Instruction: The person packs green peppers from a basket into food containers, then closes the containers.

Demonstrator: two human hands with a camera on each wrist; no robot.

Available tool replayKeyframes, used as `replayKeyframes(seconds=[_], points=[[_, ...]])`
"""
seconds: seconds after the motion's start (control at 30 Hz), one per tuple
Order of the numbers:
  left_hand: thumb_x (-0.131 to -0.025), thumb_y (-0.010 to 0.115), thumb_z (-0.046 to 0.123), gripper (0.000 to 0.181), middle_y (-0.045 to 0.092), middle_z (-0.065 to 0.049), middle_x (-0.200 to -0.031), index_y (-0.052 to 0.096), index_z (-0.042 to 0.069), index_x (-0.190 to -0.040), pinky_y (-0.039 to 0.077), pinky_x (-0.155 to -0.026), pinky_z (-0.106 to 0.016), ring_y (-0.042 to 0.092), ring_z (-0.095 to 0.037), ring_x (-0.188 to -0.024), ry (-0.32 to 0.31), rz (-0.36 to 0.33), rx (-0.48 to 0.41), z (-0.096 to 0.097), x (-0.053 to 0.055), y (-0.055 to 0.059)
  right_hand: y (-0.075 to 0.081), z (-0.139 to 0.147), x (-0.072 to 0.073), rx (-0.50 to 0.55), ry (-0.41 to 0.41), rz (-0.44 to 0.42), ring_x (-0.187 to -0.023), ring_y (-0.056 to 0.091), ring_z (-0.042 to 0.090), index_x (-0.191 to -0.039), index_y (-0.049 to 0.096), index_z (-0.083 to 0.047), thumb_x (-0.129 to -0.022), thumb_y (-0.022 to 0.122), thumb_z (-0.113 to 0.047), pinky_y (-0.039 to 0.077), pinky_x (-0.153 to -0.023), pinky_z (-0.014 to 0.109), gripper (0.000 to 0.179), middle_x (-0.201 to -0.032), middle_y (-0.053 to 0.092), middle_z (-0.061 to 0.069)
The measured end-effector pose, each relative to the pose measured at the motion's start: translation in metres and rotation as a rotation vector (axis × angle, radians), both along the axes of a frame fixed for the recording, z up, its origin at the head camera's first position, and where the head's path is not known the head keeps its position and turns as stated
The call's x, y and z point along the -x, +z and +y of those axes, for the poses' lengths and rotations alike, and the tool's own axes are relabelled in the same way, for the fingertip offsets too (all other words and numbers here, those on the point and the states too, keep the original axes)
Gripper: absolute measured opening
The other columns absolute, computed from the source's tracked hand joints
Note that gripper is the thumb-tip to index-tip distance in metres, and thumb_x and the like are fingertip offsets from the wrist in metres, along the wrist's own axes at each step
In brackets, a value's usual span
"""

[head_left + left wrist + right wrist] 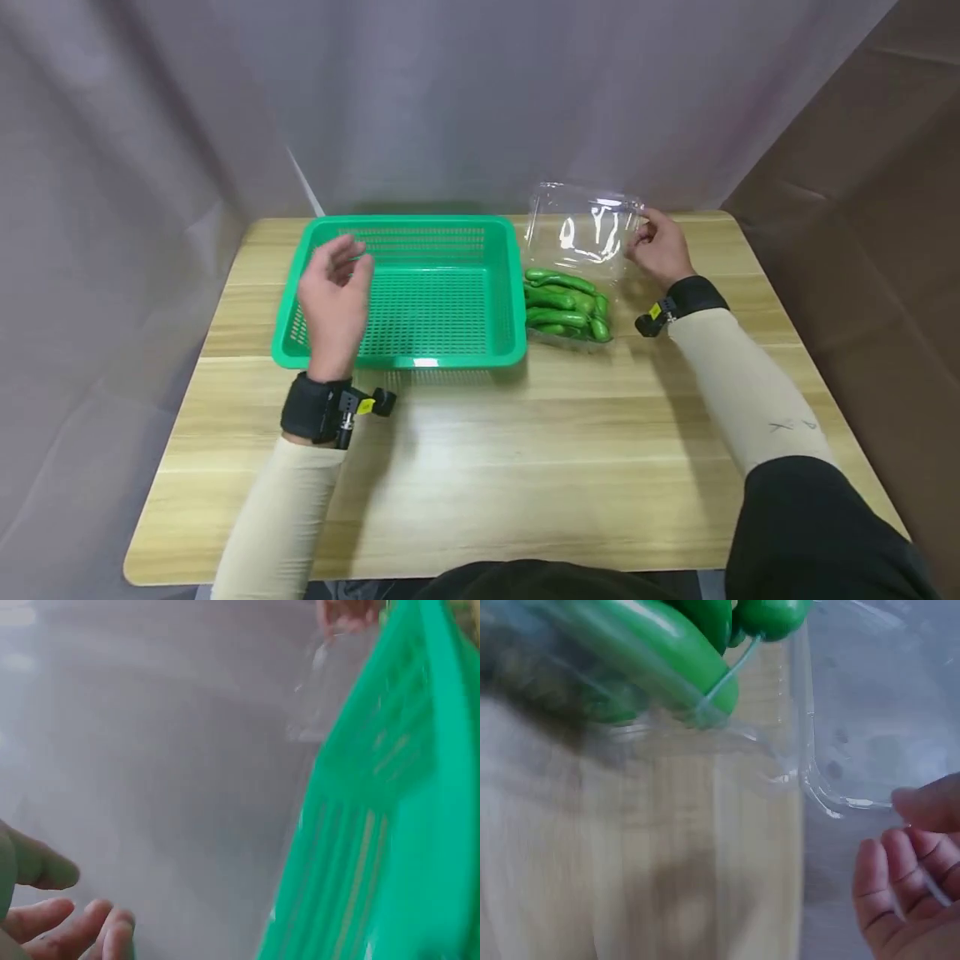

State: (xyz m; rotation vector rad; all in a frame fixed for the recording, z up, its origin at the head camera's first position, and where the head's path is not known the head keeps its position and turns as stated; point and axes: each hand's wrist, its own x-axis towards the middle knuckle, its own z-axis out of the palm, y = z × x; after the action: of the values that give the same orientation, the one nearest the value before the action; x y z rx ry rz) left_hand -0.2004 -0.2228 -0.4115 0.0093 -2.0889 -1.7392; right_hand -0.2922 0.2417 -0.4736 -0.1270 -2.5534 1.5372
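Observation:
My right hand (660,250) pinches the right edge of a raised clear plastic lid (573,229), the thumb (922,806) at its rim in the right wrist view. The lid stands up at the back of a clear plastic box (570,342) on the table. Several long, glossy green vegetables (558,300) fill the box; a thin pale stem shows in the right wrist view. Over the left part of a green plastic basket (405,362) hangs my left hand (335,300), fingers loosely bent and holding nothing. The basket's visible inside is bare.
The basket and box stand side by side near the back of a light wood table (480,475). A grey curtain (450,100) hangs behind the table, and brown cloth (862,167) hangs at the right.

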Motion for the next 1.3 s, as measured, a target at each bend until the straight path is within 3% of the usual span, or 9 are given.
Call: replayKeyframes(seconds=[0.07, 0.1, 0.27, 0.4, 0.57, 0.87, 0.97, 1.1, 1.3], points=[[-0.1, 0.067, 0.008, 0.034, 0.074, -0.014, -0.125, 0.066, 0.003, -0.134, 0.058, -0.095, -0.034, 0.071, -0.027, -0.107, -0.084, 0.025, 0.068, 0.022, 0.005, 0.009, 0.003, -0.004, -0.008, -0.06, 0.035, 0.058, -0.074, 0.05, -0.001, -0.141, 0.061, -0.002, -0.091, 0.063, 0.01, 0.04, -0.068, 0.006, 0.052, -0.078, 0.057, -0.007], [-0.1, 0.067, 0.008, 0.033, 0.075, -0.014, -0.124, 0.067, 0.003, -0.133, 0.059, -0.091, -0.036, 0.072, -0.028, -0.103, -0.124, 0.035, 0.105, 0.033, 0.007, 0.014, 0.003, -0.006, -0.013, -0.232, -0.004, 0.12, -0.076, 0.053, -0.002, -0.135, 0.064, -0.001, -0.088, 0.066, 0.01, 0.045, -0.067, 0.008, 0.048, -0.083, 0.062, -0.005], [-0.098, 0.068, 0.008, 0.035, 0.074, -0.013, -0.126, 0.068, 0.006, -0.133, 0.062, -0.081, -0.039, 0.076, -0.026, -0.097, -0.273, 0.052, 0.364, 0.091, 0.021, 0.023, 0.003, -0.017, -0.036, -0.272, 0.02, 0.192, -0.09, 0.055, -0.006, -0.121, 0.072, 0.0, -0.095, 0.068, 0.004, 0.046, -0.078, 0.007, 0.026, -0.11, 0.071, 0.02], [-0.1, 0.067, 0.012, 0.048, 0.066, -0.013, -0.143, 0.058, 0.008, -0.146, 0.061, -0.076, -0.035, 0.072, -0.024, -0.094, -0.377, -0.044, 0.564, 0.132, 0.022, 0.01, -0.004, -0.024, -0.054, -0.25, 0.033, 0.225, -0.095, 0.052, -0.011, -0.122, 0.072, 0.001, -0.096, 0.069, 0.0, 0.046, -0.08, 0.006, 0.026, -0.119, 0.069, 0.023], [-0.103, 0.063, 0.022, 0.061, 0.04, -0.023, -0.164, 0.043, 0.003, -0.157, 0.064, -0.076, -0.037, 0.073, -0.028, -0.095, -0.497, -0.161, 0.699, 0.167, 0.001, -0.018, -0.021, -0.03, -0.074, -0.198, 0.007, 0.227, -0.101, 0.056, -0.008, -0.122, 0.074, -0.002, -0.094, 0.07, 0.004, 0.052, -0.085, 0.011, 0.029, -0.12, 0.07, 0.019], [-0.102, 0.055, 0.012, 0.058, 0.026, -0.036, -0.166, 0.039, -0.013, -0.152, 0.048, -0.118, -0.051, 0.047, -0.045, -0.145, -0.417, -0.18, 0.528, 0.19, -0.048, -0.069, -0.039, -0.04, -0.108, -0.13, 0.01, 0.164, -0.127, 0.061, 0.04, -0.136, 0.066, 0.002, -0.096, 0.065, 0.005, 0.054, -0.106, 0.057, 0.04, -0.139, 0.064, 0.023], [-0.102, 0.052, 0.014, 0.062, 0.018, -0.03, -0.17, 0.033, -0.011, -0.156, 0.039, -0.125, -0.053, 0.038, -0.044, -0.151, -0.404, -0.213, 0.434, 0.196, -0.059, -0.086, -0.041, -0.041, -0.119, -0.087, 0.023, 0.15, -0.136, 0.057, 0.043, -0.141, 0.062, 0.003, -0.096, 0.063, 0.007, 0.052, -0.11, 0.054, 0.045, -0.146, 0.06, 0.023], [-0.106, 0.046, 0.018, 0.057, 0.02, -0.021, -0.173, 0.034, -0.006, -0.156, 0.049, -0.113, -0.055, 0.053, -0.042, -0.137, -0.318, -0.208, 0.341, 0.205, -0.058, -0.107, -0.043, -0.042, -0.13, 0.012, 0.053, 0.127, -0.145, 0.048, 0.045, -0.146, 0.055, 0.005, -0.097, 0.06, 0.01, 0.052, -0.113, 0.034, 0.05, -0.156, 0.05, 0.026], [-0.113, 0.037, 0.018, 0.039, 0.06, -0.023, -0.141, 0.042, 0.001, -0.147, 0.057, -0.083, -0.041, 0.068, -0.032, -0.097, -0.2, -0.19, 0.132, 0.212, -0.042, -0.134, -0.045, -0.053, -0.144, 0.266, 0.05, 0.061, -0.153, 0.037, 0.039, -0.153, 0.043, 0.007, -0.104, 0.055, 0.0, 0.049, -0.104, 0.008, 0.052, -0.165, 0.035, 0.028]])
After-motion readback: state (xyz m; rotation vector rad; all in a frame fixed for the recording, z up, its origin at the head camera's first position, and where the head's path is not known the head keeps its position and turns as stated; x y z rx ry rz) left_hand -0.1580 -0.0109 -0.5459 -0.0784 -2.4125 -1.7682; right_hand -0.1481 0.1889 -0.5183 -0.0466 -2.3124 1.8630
